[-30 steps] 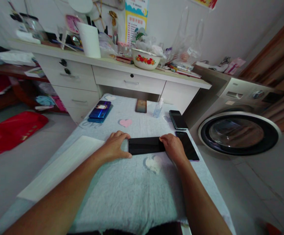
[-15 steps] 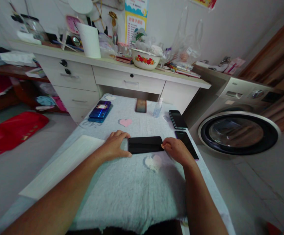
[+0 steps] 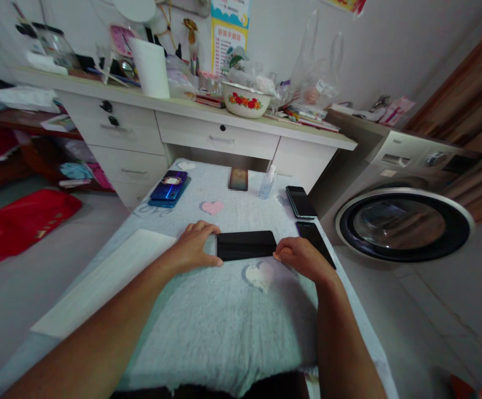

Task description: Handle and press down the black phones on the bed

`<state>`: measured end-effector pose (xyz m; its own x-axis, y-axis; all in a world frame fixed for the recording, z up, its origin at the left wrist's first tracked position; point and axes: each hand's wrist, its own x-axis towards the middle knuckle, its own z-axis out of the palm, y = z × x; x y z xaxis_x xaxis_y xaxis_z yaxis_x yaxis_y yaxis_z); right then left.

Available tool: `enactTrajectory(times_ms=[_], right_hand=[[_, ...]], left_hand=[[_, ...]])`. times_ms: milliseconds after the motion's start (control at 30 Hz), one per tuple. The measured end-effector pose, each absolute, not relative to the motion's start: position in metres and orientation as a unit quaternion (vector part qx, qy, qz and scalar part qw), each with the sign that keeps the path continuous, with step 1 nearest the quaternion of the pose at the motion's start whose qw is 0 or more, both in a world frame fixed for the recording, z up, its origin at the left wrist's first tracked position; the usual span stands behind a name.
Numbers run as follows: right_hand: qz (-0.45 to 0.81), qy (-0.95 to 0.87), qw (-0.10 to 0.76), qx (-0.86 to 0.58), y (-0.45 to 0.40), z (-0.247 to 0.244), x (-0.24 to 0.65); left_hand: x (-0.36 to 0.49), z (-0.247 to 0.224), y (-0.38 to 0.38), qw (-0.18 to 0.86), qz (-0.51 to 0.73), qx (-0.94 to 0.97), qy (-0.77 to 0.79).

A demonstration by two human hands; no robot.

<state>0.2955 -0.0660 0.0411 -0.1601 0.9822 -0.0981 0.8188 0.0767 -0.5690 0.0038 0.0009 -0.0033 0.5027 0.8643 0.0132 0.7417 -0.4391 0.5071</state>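
Note:
A black smartphone (image 3: 246,245) lies sideways, screen up, on the cloth-covered table. My left hand (image 3: 194,245) grips its left end, with the thumb at the near corner and the fingers at the far corner. My right hand (image 3: 297,254) is closed against the phone's right end, at the near corner. Its fingertips are pinched together, and anything between them is too small to make out. Just beyond my right hand lies another dark smartphone (image 3: 316,242). Farther back on the right is a stack of phones (image 3: 301,201).
Blue phones (image 3: 169,187) lie at the back left. A clear spray bottle (image 3: 267,183) stands at the back, beside a small brown rectangular item (image 3: 238,179), blurred. A long white strip (image 3: 103,282) lies along the left. Beyond are a white desk (image 3: 219,134) and a washing machine (image 3: 399,194).
My right hand has shifted slightly down along the phone's right end towards the near corner. My left hand and the phone stay in place.

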Motion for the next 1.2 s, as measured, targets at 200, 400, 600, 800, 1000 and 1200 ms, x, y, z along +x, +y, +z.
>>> enactTrajectory(times_ms=[200,400,600,800,1000,1200], right_hand=[[0.173,-0.697,0.213,-0.662,-0.060,0.033,0.298],[0.088,-0.687,0.253,-0.676,-0.050,0.018,0.293],[0.124,-0.712,0.184,-0.667,-0.052,0.020,0.291],[0.125,-0.710,0.177,-0.670,-0.051,0.021,0.292],[0.083,-0.696,0.203,-0.684,-0.042,0.009,0.287],[0.044,-0.687,0.213,-0.693,-0.032,0.003,0.281]], left_hand=[[0.004,-0.004,0.001,0.224,0.133,0.837,0.481],[0.005,-0.002,0.000,0.226,0.135,0.835,0.484],[0.005,-0.004,0.001,0.221,0.139,0.836,0.482],[0.004,-0.008,0.002,0.218,0.149,0.838,0.477],[0.005,-0.004,0.000,0.222,0.143,0.838,0.478],[0.005,-0.001,-0.001,0.227,0.140,0.835,0.482]])
